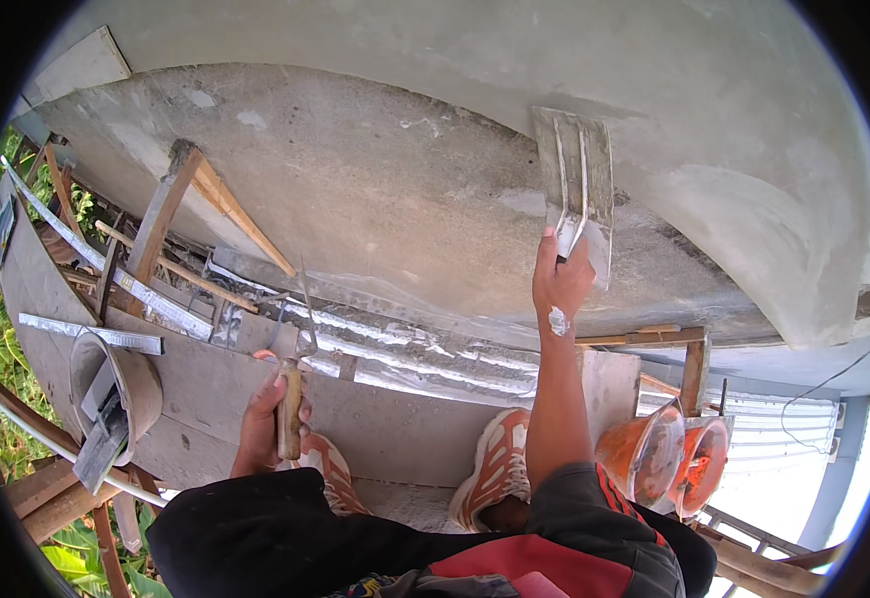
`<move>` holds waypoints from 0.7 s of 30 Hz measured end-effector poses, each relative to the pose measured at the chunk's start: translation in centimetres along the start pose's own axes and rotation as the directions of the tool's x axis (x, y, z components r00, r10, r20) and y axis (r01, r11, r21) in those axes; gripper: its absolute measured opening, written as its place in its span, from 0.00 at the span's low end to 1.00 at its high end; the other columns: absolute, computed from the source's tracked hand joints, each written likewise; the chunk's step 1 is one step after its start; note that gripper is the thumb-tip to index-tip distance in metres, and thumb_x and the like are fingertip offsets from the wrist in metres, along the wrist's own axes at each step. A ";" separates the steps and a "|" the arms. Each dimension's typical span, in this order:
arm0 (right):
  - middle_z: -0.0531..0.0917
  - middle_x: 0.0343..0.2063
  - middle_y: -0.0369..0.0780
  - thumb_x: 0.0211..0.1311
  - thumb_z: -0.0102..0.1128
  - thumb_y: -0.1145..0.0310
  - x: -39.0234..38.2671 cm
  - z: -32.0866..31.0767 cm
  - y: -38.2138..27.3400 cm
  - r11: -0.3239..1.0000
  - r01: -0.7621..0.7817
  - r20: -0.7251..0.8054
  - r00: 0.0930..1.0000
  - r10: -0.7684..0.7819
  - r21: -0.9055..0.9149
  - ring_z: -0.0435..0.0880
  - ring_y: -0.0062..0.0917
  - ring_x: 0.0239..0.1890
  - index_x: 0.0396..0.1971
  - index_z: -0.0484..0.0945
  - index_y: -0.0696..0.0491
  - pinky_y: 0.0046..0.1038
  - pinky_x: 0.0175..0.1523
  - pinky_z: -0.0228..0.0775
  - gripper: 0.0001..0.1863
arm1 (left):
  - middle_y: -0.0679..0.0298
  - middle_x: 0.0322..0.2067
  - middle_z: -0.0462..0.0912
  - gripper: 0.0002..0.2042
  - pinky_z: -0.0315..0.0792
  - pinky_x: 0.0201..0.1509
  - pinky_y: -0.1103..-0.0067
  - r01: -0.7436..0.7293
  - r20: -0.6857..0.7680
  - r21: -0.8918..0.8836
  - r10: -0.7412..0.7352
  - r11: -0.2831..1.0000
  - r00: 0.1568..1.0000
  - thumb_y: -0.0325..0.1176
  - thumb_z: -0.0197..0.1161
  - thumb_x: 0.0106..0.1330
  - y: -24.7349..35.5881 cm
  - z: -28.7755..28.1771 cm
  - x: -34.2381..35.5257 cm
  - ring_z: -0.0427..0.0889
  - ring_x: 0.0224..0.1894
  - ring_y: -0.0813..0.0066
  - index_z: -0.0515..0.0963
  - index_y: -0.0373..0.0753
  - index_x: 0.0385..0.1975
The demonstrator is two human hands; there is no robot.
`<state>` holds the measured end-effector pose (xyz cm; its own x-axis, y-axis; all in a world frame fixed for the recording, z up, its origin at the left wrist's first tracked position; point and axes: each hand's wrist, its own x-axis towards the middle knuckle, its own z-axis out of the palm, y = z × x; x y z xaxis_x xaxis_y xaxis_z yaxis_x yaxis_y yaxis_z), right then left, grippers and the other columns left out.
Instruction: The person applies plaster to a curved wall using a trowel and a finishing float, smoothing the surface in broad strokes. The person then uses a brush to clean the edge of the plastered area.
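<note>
We judge the step in hand to be smoothing plaster (724, 110); our hands are apart; the right hand (563, 277) is closed round the flat trowel (594, 164), whose blade reaches beyond it, seemingly against the wall (355, 179); the left hand (263, 414), nearer us, grips a wooden-handled tool (290, 419); the next move, we judge, calls for even pressure, blade nearly flat.
</note>
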<state>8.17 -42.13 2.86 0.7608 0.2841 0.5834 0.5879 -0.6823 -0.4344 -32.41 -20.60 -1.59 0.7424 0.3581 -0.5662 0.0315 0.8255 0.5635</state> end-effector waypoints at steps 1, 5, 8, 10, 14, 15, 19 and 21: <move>0.87 0.24 0.50 0.75 0.63 0.56 0.2 0.1 -0.1 0.995 -0.004 -0.088 0.996 0.013 0.098 0.88 0.46 0.25 0.39 0.81 0.63 0.44 0.32 0.75 0.20 | 0.64 0.41 0.77 0.19 0.79 0.24 0.79 -0.003 -0.001 0.003 0.003 1.000 1.000 0.46 0.57 0.80 0.0 -0.1 0.0 0.81 0.33 0.75 0.71 0.39 0.59; 0.85 0.23 0.52 0.75 0.64 0.56 0.5 0.0 0.0 0.936 -0.271 -0.316 0.888 0.334 0.226 0.85 0.50 0.25 0.38 0.80 0.62 0.44 0.33 0.75 0.20 | 0.64 0.42 0.77 0.19 0.79 0.24 0.79 -0.012 -0.012 -0.031 0.011 0.999 1.000 0.46 0.57 0.79 0.1 -0.6 0.0 0.80 0.33 0.75 0.71 0.40 0.60; 0.86 0.23 0.49 0.75 0.64 0.57 0.5 -0.2 0.5 0.995 0.044 -0.145 0.989 -0.031 0.086 0.87 0.44 0.26 0.38 0.80 0.63 0.43 0.34 0.74 0.20 | 0.63 0.42 0.77 0.19 0.79 0.24 0.79 -0.011 0.007 -0.032 0.011 0.999 1.000 0.45 0.57 0.80 0.3 -0.7 0.2 0.80 0.33 0.75 0.71 0.40 0.60; 0.84 0.22 0.46 0.75 0.63 0.56 0.4 -0.3 0.7 0.965 -0.144 -0.098 0.981 0.169 0.220 0.84 0.36 0.24 0.38 0.80 0.64 0.41 0.32 0.73 0.21 | 0.64 0.41 0.77 0.19 0.79 0.24 0.79 -0.008 0.007 -0.026 0.009 1.000 1.000 0.45 0.57 0.80 0.3 -0.6 0.1 0.80 0.33 0.75 0.71 0.40 0.60; 0.82 0.21 0.43 0.76 0.62 0.56 0.5 -0.1 0.7 0.770 -0.376 -0.041 0.886 0.461 0.516 0.79 0.31 0.22 0.37 0.80 0.63 0.38 0.31 0.71 0.21 | 0.64 0.41 0.77 0.18 0.79 0.23 0.79 -0.016 -0.011 -0.040 0.016 0.999 1.000 0.46 0.58 0.80 0.2 -0.6 -0.1 0.81 0.31 0.75 0.71 0.40 0.59; 0.82 0.21 0.43 0.76 0.62 0.56 0.5 0.0 0.6 0.835 -0.352 -0.023 0.917 0.398 0.423 0.79 0.31 0.22 0.37 0.80 0.63 0.37 0.31 0.71 0.21 | 0.64 0.41 0.77 0.18 0.79 0.23 0.79 -0.024 0.005 -0.056 0.024 0.998 1.000 0.46 0.58 0.80 0.1 -0.6 0.0 0.81 0.31 0.75 0.72 0.40 0.58; 0.83 0.21 0.45 0.76 0.62 0.55 1.4 0.7 0.4 0.930 -0.255 0.072 0.967 0.244 0.266 0.81 0.33 0.23 0.39 0.81 0.62 0.37 0.32 0.72 0.21 | 0.63 0.38 0.78 0.18 0.79 0.23 0.79 -0.011 0.015 -0.004 0.012 1.000 1.000 0.47 0.57 0.80 -0.1 -0.7 0.2 0.80 0.30 0.75 0.72 0.40 0.56; 0.84 0.22 0.46 0.76 0.61 0.55 1.5 0.7 0.6 0.963 -0.116 0.064 0.993 0.103 0.244 0.82 0.34 0.24 0.41 0.82 0.63 0.38 0.33 0.73 0.21 | 0.62 0.35 0.78 0.17 0.80 0.23 0.79 0.005 0.062 -0.021 -0.004 1.000 0.998 0.47 0.56 0.80 -0.1 -0.7 0.2 0.80 0.29 0.75 0.72 0.40 0.55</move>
<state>9.80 -41.63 3.02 0.8334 0.2548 0.4905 0.5451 -0.5253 -0.6533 -32.75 -20.30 -2.13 0.7823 0.3271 -0.5302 0.0215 0.8364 0.5477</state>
